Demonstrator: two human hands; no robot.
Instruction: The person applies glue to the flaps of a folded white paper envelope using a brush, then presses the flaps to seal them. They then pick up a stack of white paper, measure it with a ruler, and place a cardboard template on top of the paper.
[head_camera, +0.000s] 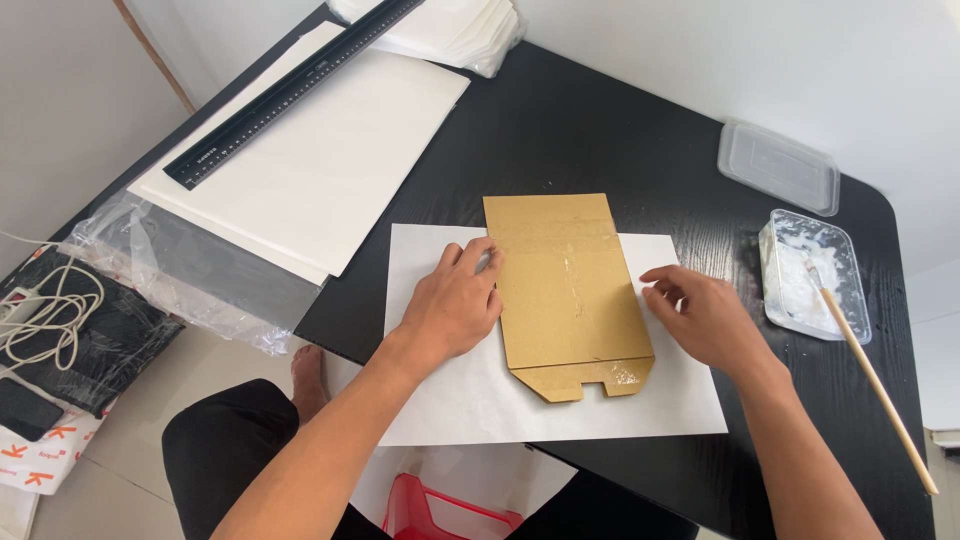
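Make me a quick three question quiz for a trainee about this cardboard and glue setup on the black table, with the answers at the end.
1. True or false: the left hand presses flat on the left edge of the brown cardboard piece.
2. What does the cardboard piece lie on? A) the black ruler B) a white paper sheet C) the clear plastic lid
3. Fill in: the wooden stick rests with one end in the clear ____ of white paste.

Key: 1 true. 2 B. 3 container. The right hand rests on the paper at the cardboard's right edge, holding nothing.
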